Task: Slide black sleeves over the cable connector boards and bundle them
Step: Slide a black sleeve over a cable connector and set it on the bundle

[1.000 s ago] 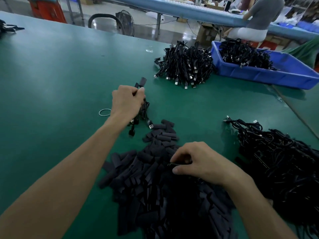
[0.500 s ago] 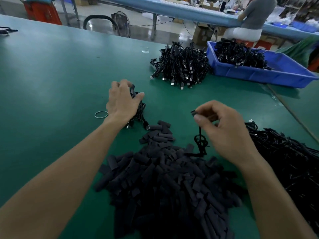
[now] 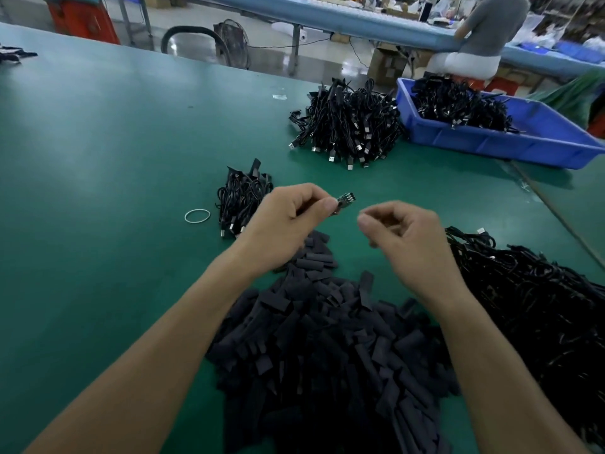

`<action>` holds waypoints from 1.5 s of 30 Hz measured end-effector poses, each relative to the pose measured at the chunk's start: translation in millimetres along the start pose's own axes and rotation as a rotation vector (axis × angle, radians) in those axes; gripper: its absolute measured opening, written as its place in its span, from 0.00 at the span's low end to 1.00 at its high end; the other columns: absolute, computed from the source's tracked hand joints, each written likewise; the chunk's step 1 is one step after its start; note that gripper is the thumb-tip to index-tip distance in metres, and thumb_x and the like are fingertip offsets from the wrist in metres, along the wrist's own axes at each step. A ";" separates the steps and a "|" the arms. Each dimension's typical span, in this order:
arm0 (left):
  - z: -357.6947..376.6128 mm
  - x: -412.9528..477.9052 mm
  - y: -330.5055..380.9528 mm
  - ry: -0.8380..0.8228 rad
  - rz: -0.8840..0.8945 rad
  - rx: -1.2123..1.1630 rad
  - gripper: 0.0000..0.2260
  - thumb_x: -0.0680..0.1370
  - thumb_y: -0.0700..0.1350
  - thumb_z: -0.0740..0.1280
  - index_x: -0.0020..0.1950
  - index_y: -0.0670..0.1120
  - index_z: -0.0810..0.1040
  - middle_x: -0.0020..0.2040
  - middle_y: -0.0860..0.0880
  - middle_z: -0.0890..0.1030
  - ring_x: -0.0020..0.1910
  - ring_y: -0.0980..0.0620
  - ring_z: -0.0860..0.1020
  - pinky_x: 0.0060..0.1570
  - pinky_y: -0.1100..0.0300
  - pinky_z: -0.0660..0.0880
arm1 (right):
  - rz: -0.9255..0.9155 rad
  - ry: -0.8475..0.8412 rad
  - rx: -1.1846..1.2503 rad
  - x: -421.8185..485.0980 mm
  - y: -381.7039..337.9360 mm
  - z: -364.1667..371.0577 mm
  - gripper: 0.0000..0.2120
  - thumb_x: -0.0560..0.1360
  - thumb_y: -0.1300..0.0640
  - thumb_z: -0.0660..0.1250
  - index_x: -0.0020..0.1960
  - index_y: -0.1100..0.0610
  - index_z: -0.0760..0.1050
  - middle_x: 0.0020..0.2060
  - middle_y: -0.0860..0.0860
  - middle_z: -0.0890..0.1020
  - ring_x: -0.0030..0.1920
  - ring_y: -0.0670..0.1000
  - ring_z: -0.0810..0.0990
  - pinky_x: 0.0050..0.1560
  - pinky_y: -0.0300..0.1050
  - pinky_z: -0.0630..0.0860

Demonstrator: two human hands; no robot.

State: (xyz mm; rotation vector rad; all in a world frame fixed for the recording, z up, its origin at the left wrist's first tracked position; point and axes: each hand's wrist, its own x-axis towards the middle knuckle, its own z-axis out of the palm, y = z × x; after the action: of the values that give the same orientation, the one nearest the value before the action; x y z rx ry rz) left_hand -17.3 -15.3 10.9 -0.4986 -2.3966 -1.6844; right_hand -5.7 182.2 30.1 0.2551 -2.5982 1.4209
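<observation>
My left hand pinches a small connector board between thumb and forefinger, its end pointing right; its cable is hidden behind the hand. My right hand hovers just right of it with fingers curled shut, and a small dark piece that looks like a black sleeve shows between them. Below both hands lies a big heap of black sleeves. A small gathered bunch of cables lies left of my left hand, next to a white rubber band.
A tangle of loose black cables lies at the right. Farther back are a pile of bundled cables and a blue bin holding more. A person sits at another bench beyond the green table.
My left hand let go of the small cable bunch, which now lies on the table, and took the connector board. My right hand moved up from the sleeve heap.
</observation>
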 end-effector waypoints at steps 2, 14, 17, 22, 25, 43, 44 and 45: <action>-6.2 -1.5 -6.4 0.044 -0.031 0.099 0.08 0.84 0.49 0.64 0.47 0.52 0.80 0.26 0.59 0.73 0.24 0.60 0.65 0.26 0.65 0.66 | 0.129 -0.124 -0.220 -3.4 17.9 -3.3 0.03 0.76 0.49 0.72 0.47 0.47 0.80 0.41 0.45 0.84 0.39 0.42 0.81 0.43 0.39 0.76; -3.9 -11.3 -13.3 -0.037 -0.171 0.474 0.13 0.84 0.57 0.59 0.44 0.55 0.75 0.36 0.58 0.84 0.25 0.64 0.73 0.30 0.58 0.69 | 0.259 -0.351 -0.376 -15.5 38.1 4.3 0.13 0.73 0.58 0.71 0.56 0.47 0.80 0.35 0.43 0.83 0.33 0.38 0.79 0.30 0.29 0.68; -3.6 -12.2 -12.5 -0.088 -0.193 0.455 0.11 0.84 0.56 0.59 0.48 0.54 0.76 0.39 0.58 0.84 0.31 0.60 0.78 0.40 0.51 0.79 | 0.178 -0.259 -0.286 -12.7 34.7 3.3 0.13 0.76 0.60 0.69 0.57 0.47 0.81 0.33 0.46 0.83 0.33 0.42 0.79 0.33 0.30 0.71; -3.6 -12.8 -15.6 -0.157 -0.158 0.443 0.10 0.84 0.54 0.60 0.49 0.53 0.77 0.43 0.56 0.84 0.32 0.62 0.76 0.39 0.53 0.77 | 0.146 -0.251 -0.143 -12.0 31.9 12.8 0.11 0.82 0.59 0.62 0.58 0.47 0.79 0.28 0.46 0.80 0.30 0.39 0.78 0.36 0.35 0.72; -2.4 -14.1 -19.3 -0.172 -0.122 0.393 0.10 0.84 0.54 0.62 0.45 0.54 0.77 0.35 0.58 0.83 0.26 0.61 0.74 0.31 0.62 0.69 | 0.144 -0.238 -0.107 -14.5 33.0 19.1 0.08 0.82 0.57 0.61 0.48 0.48 0.77 0.27 0.46 0.80 0.28 0.41 0.76 0.33 0.35 0.70; -5.8 -12.2 -21.8 -0.210 -0.150 0.099 0.06 0.83 0.44 0.64 0.55 0.55 0.78 0.37 0.57 0.85 0.31 0.54 0.75 0.32 0.55 0.73 | 0.039 -0.005 0.239 -19.2 22.8 18.4 0.10 0.77 0.62 0.71 0.50 0.47 0.82 0.36 0.47 0.85 0.36 0.43 0.82 0.37 0.36 0.77; -6.0 -12.3 -22.0 -0.204 -0.154 0.084 0.06 0.83 0.44 0.64 0.54 0.56 0.78 0.37 0.56 0.85 0.31 0.52 0.74 0.32 0.54 0.73 | 0.032 0.000 0.228 -18.9 23.2 18.3 0.10 0.75 0.61 0.73 0.49 0.46 0.82 0.36 0.46 0.85 0.35 0.43 0.81 0.38 0.35 0.77; -6.0 -12.2 -21.8 -0.198 -0.156 0.069 0.07 0.83 0.44 0.64 0.53 0.56 0.78 0.37 0.56 0.85 0.32 0.50 0.74 0.32 0.54 0.73 | 0.025 0.005 0.219 -18.8 23.5 18.0 0.10 0.74 0.60 0.74 0.49 0.45 0.81 0.35 0.45 0.85 0.35 0.42 0.81 0.39 0.35 0.76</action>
State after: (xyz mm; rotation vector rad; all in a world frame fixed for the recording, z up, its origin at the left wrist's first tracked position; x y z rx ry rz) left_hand -14.2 -29.7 -10.2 -0.5014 -2.6885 -1.6763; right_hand 6.0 180.8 -2.9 0.2467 -2.4498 1.7132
